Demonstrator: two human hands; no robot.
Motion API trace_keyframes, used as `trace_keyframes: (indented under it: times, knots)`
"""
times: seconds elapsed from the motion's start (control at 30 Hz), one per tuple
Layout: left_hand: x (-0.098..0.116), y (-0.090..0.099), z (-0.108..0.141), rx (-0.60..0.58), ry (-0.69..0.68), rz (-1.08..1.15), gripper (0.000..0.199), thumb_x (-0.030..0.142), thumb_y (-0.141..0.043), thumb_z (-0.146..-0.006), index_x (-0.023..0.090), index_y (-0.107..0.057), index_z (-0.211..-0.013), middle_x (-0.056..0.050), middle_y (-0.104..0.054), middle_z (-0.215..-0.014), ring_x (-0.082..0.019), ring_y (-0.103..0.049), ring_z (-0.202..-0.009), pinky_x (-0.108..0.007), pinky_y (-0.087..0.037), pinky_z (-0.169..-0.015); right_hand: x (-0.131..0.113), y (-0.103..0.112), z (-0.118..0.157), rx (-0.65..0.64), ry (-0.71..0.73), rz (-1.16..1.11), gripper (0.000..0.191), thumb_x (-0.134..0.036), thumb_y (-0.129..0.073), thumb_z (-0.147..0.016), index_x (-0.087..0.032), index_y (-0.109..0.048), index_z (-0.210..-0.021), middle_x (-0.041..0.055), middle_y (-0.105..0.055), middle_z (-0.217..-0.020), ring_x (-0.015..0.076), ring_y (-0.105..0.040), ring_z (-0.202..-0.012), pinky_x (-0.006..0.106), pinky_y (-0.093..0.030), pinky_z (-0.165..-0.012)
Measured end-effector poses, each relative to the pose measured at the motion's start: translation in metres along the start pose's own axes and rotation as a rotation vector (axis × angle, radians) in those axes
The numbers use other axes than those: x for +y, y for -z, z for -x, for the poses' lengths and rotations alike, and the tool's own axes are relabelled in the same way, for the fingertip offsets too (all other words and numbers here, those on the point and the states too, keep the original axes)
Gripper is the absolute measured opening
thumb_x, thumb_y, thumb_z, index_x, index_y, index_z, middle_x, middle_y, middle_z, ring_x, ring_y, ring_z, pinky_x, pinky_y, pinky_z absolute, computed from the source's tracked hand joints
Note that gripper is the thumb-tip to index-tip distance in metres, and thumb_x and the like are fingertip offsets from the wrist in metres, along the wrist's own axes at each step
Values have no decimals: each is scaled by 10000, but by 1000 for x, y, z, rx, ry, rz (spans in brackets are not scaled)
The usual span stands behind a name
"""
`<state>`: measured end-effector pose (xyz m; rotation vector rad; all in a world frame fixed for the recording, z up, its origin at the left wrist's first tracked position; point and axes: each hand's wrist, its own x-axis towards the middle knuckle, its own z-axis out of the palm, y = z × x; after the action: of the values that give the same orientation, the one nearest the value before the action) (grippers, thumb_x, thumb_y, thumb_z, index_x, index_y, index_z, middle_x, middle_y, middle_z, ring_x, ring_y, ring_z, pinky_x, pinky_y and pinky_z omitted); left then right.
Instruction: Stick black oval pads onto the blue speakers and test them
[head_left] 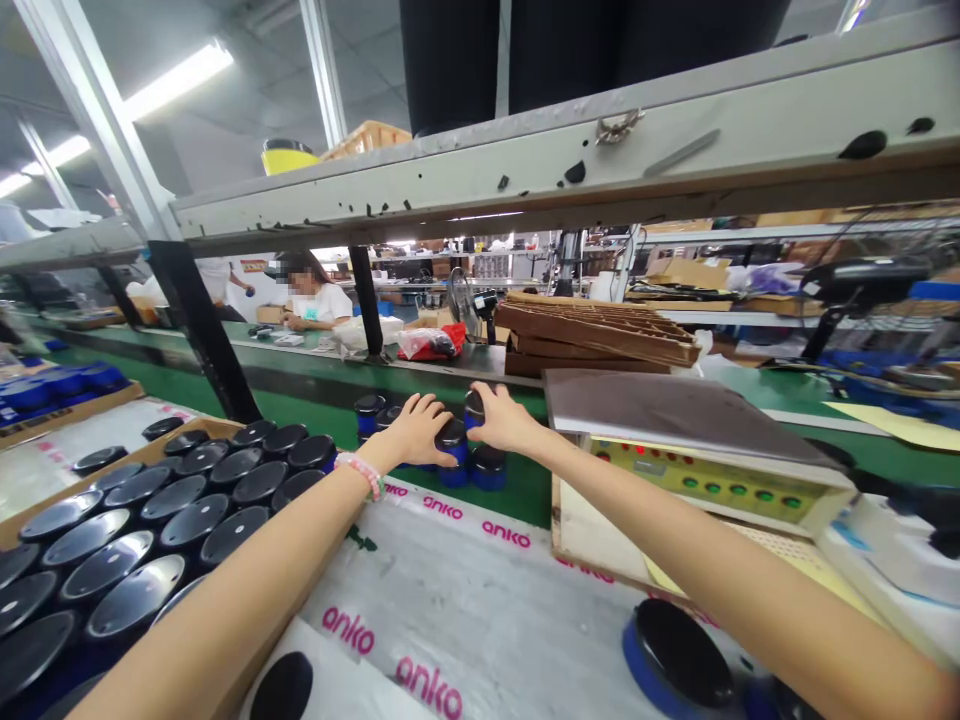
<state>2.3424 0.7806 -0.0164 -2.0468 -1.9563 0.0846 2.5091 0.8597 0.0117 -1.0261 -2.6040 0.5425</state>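
At the green belt's near side, my left hand [417, 432] is curled round a blue jar with a black lid [452, 474]. My right hand [507, 420] grips another blue jar with a black lid [473, 406], raised slightly above its neighbours. Just below that hand stands one more black-lidded jar [489, 466]. Further jars [370, 408] stand behind and left of my left hand, partly covered by it. A pink bead bracelet [365, 474] circles my left wrist.
A cardboard tray of black-lidded jars [202, 495] lies left. A control box with green buttons [705, 480] stands right. In front is a tabletop covered in "anko" film [450, 590], with a jar [679, 655] at right. A shelf beam [525, 170] crosses overhead. A co-worker [319, 295] sits beyond.
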Motion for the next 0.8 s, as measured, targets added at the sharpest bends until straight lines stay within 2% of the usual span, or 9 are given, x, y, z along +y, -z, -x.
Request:
trace_keyframes:
  times: [0.1,0.23,0.3,0.37,0.4,0.47,0.57,0.67,0.8]
  knots:
    - [0,-3,-1,10,-7,0,555,515,-565,-834,172,-490,-1264,-113,-464,-1357,-309,-336,-1324,-568,-218,-1088,14,-6,4,-84,-31,58,433,-338,-585,-905,-187,-453,-1289,98,-507,-1244,235,-569,-1008,436,-517,-827]
    - [3,3,1,38,44,19,578,475,-599,-824,178,-457,-1300,-116,-440,-1379,-316,-344,-1316,-570,-228,-1083,11,-16,10,-144,-1,115,467,-350,-595,-896,-191,-441,-1306,107,-467,-1307,267,-527,-1096,479,-481,-887]
    - [11,15,4,88,82,40,732,463,-660,-775,136,-375,-1364,-173,-374,-1419,-364,-290,-1336,-589,-191,-1084,7,-3,26,-142,33,141,620,-370,-642,-857,-191,-357,-1377,136,-401,-1372,304,-470,-1172,507,-431,-945]
    - [27,31,8,166,88,77,856,431,-675,-766,73,-255,-1420,-246,-271,-1457,-416,-197,-1358,-611,-139,-1080,9,23,57,-146,83,163,756,-378,-673,-821,-179,-273,-1431,164,-391,-1378,321,-442,-1203,482,-388,-988]
    - [39,40,11,201,64,104,847,412,-652,-789,62,-223,-1429,-261,-241,-1463,-425,-171,-1360,-614,-135,-1074,14,40,78,-157,109,174,761,-375,-664,-821,-175,-268,-1439,168,-418,-1358,318,-450,-1198,453,-380,-997]
    - [71,55,19,226,-67,174,702,409,-580,-840,113,-291,-1406,-217,-289,-1445,-389,-224,-1340,-576,-201,-1064,31,72,129,-219,121,199,588,-352,-603,-844,-203,-407,-1377,136,-518,-1269,310,-520,-1124,435,-408,-961]
    - [134,65,32,142,-406,283,583,537,-602,-789,234,-476,-1270,-99,-455,-1335,-285,-399,-1238,-424,-380,-997,65,101,209,-384,-22,282,482,-300,-590,-791,-208,-552,-1262,133,-589,-1175,349,-596,-995,485,-469,-858]
    - [199,60,40,44,-624,368,765,651,-642,-681,222,-448,-1283,-112,-492,-1287,-287,-484,-1159,-374,-490,-865,94,101,264,-519,-184,389,626,-119,-561,-698,-235,-510,-1312,131,-554,-1238,357,-578,-1040,504,-471,-865]
    - [253,53,38,-41,-692,433,597,459,-607,-766,139,-454,-1246,-143,-568,-1143,-288,-581,-1003,-376,-524,-775,109,87,287,-437,-87,488,709,-24,-562,-596,-146,-511,-1292,162,-531,-1232,367,-482,-1127,532,-396,-950]
